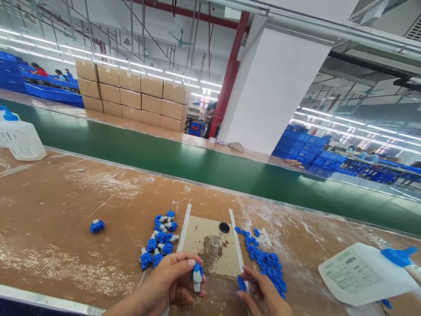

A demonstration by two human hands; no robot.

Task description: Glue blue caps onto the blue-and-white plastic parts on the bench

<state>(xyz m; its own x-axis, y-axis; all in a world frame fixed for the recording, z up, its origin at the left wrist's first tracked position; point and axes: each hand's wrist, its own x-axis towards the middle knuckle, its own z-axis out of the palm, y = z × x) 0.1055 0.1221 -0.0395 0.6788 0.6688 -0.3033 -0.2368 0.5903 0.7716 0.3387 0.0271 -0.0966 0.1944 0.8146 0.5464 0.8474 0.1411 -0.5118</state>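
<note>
Stacked brown cartons (131,96) and a white column (276,79) stand beyond the green conveyor belt (158,151), and on this side of it runs a worn brown table (108,193). Close to me, the person's left hand (174,276) pinches a blue-and-white piece (197,277) between thumb and fingers, its blue part uppermost and its pale end pointing down, just off the near edge of a cardboard sheet (190,232). That forearm slants in from the lower left, the hand turned so the thumb lies on top and the lower fingers curl beneath. The right hand (265,292) comes from the lower right, thumb and forefinger closed on a small blue part (241,283), well apart from the other piece. On the sheet sit a clear cup (213,245) and a black disc (224,227); blue-and-white pieces (160,237) cluster to the left, flat blue parts (265,264) to the right.
</note>
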